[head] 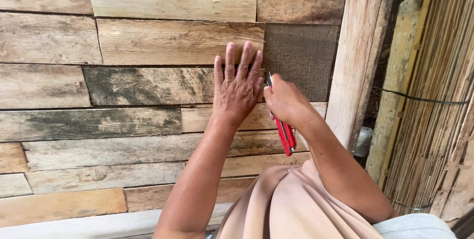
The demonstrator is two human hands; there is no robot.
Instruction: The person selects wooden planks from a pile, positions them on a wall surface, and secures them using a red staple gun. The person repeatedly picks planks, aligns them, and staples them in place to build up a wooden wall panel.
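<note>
My left hand (238, 84) lies flat, fingers together, on a panel of weathered wooden planks (148, 86), pressing the plank ends beside a dark grey-brown square patch (302, 56). Just to its right, my right hand (286, 100) grips a red utility knife (285, 135), with the blade tip at the left edge of that patch, next to my left fingers. The knife's red handle sticks out below my fist. My knee in beige cloth (291, 204) is at the bottom.
A pale upright wooden post (353, 61) frames the panel on the right. Beyond it stand a greenish post (397, 71) and a bamboo reed fence (439, 101) with dark wire across it. A light board (74, 225) borders the panel's lower edge.
</note>
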